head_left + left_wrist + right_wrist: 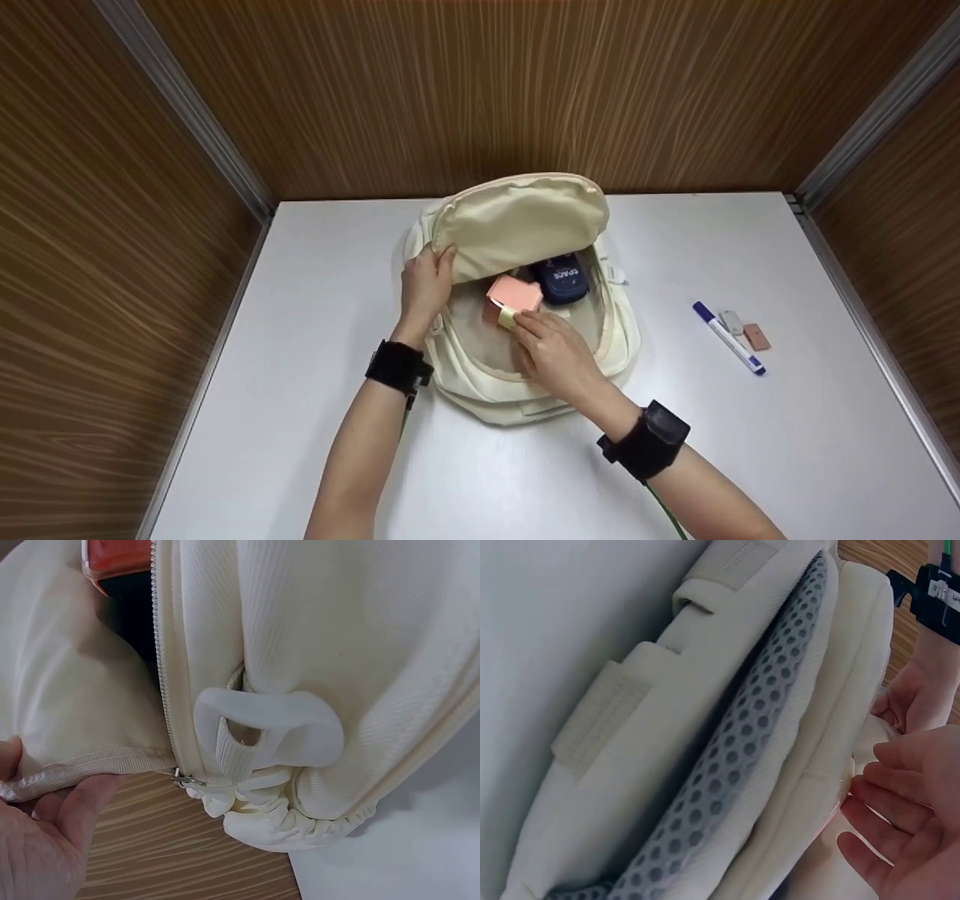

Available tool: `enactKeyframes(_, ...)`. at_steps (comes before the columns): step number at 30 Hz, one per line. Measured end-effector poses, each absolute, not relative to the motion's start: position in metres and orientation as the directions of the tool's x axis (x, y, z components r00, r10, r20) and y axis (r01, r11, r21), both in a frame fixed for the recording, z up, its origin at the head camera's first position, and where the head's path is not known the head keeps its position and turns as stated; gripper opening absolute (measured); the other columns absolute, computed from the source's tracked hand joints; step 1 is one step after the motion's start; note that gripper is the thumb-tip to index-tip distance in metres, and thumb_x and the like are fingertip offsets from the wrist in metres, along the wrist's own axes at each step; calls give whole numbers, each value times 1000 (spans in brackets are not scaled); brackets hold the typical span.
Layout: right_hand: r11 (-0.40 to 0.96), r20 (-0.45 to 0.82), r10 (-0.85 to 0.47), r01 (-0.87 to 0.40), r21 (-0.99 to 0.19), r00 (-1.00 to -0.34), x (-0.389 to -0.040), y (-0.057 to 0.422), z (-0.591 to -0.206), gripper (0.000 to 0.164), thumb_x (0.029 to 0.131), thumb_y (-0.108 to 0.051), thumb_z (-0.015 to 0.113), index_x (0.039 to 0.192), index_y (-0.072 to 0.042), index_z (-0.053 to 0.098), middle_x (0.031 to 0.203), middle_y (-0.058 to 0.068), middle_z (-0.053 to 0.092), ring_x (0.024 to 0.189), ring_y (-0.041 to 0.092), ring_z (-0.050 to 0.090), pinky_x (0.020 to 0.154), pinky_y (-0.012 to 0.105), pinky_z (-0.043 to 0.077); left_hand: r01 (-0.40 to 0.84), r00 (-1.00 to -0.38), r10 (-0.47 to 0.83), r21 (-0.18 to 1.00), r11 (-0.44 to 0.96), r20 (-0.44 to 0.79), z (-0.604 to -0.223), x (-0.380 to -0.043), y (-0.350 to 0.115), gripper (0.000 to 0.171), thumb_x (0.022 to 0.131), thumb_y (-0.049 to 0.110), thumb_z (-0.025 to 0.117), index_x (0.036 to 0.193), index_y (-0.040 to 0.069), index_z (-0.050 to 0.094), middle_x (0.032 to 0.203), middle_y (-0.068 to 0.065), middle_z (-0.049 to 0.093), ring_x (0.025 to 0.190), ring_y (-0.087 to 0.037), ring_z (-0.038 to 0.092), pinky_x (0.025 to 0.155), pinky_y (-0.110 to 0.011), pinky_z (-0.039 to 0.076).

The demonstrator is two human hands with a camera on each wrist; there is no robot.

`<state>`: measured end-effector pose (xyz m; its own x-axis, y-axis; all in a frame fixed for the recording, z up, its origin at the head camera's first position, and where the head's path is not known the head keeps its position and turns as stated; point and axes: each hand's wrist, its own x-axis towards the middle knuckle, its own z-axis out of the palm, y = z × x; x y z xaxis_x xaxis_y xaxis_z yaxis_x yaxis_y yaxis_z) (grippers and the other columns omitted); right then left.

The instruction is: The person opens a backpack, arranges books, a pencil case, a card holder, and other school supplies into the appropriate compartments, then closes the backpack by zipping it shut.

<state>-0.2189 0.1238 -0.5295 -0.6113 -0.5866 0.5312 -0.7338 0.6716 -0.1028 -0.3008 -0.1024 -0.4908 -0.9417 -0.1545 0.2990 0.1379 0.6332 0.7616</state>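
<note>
A cream backpack (pixel 622 337) sits on the table, its main compartment unzipped. My left hand (pixel 426 283) grips the edge of its raised flap (pixel 525 225); in the left wrist view, the left hand (pixel 56 832) has thumb and fingers on the flap's zipper edge. Over the opening, my right hand (pixel 553 349) pinches a small pale yellow piece (pixel 506 318) at its fingertips. That piece overlaps a salmon-pink box (pixel 516 292) inside. Behind the box lies a dark blue case (pixel 562 279) with white lettering. The right wrist view shows the right hand's (pixel 907 802) palm and slightly bent fingers at the bag's rim.
Right of the bag, a white marker with purple ends (pixel 729 337) lies beside a small grey object (pixel 730 322) and a small pinkish-brown block (pixel 757 337). Wood-grain panels (pixel 487 97) enclose the white table (pixel 322 300) at the back and both sides.
</note>
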Motion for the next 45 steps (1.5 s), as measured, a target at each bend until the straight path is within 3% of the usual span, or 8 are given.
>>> enactKeyframes(4, 695, 447, -605, -711, -109, -660, -222, 122, -531, 40, 86, -9, 72, 124, 2, 65, 131, 19, 60, 124, 34, 53, 104, 48, 39, 158, -937, -150, 767, 622, 315, -487, -299, -103, 29, 99, 32, 58, 99, 4, 66, 74, -13, 63, 71, -32, 60, 68, -48, 48)
enactKeyframes(10, 729, 354, -598, -672, -131, -719, -238, 119, -529, 47, 93, -17, 67, 136, -2, 57, 144, 15, 49, 133, 34, 44, 106, 51, 35, 199, -927, -134, 763, 615, 349, -484, -298, -103, 30, 100, 32, 57, 94, 3, 63, 65, -7, 56, 61, -26, 54, 61, -43, 46)
enactKeyframes(16, 708, 250, -638, -683, -181, -728, -251, 118, -530, 54, 95, -23, 65, 144, -7, 49, 156, 16, 31, 142, 35, 29, 111, 56, 25, 208, -921, -137, 756, 621, 366, -486, -298, -103, 30, 100, 31, 58, 93, 3, 63, 63, -5, 52, 62, -25, 52, 61, -44, 45)
enactKeyframes(21, 681, 240, -658, -700, -215, -714, -251, 122, -527, 57, 97, -26, 62, 148, -10, 44, 158, 16, 27, 144, 35, 25, 112, 58, 22, 200, -924, -140, 759, 620, 357, -488, -297, -104, 29, 100, 31, 58, 92, 3, 63, 60, -1, 47, 58, -23, 48, 57, -41, 43)
enactKeyframes(29, 598, 405, -636, -751, -281, -658, -244, 135, -502, 56, 94, -20, 67, 144, -6, 48, 153, 21, 34, 140, 36, 33, 112, 53, 25, 195, -930, -133, 767, 611, 342, -489, -295, -105, 29, 100, 32, 58, 91, 5, 62, 60, 1, 44, 57, -22, 48, 56, -41, 43)
enactKeyframes(37, 586, 663, -377, -721, -370, -646, -246, 158, -473, 50, 90, -4, 70, 137, -5, 54, 141, 22, 46, 126, 35, 49, 98, 51, 42, 192, -951, -87, 787, 586, 297, -492, -290, -108, 30, 99, 34, 58, 94, 5, 64, 61, -2, 48, 57, -20, 47, 57, -38, 42)
enactKeyframes(41, 621, 722, -231, -670, -407, -653, -254, 171, -466, 55, 91, 0, 66, 142, -6, 48, 145, 22, 40, 128, 35, 45, 96, 50, 42, 204, -963, -34, 809, 551, 266, -494, -285, -112, 30, 100, 37, 56, 104, 9, 65, 64, 0, 53, 56, -15, 45, 57, -33, 40)
enactKeyframes(45, 670, 701, -162, -599, -439, -695, -262, 183, -466, 59, 95, -4, 62, 149, -8, 39, 151, 23, 32, 138, 35, 34, 106, 52, 34, 233, -967, 35, 827, 512, 251, -495, -280, -118, 28, 97, 38, 60, 106, 13, 67, 66, 4, 50, 59, -13, 43, 59, -30, 37)
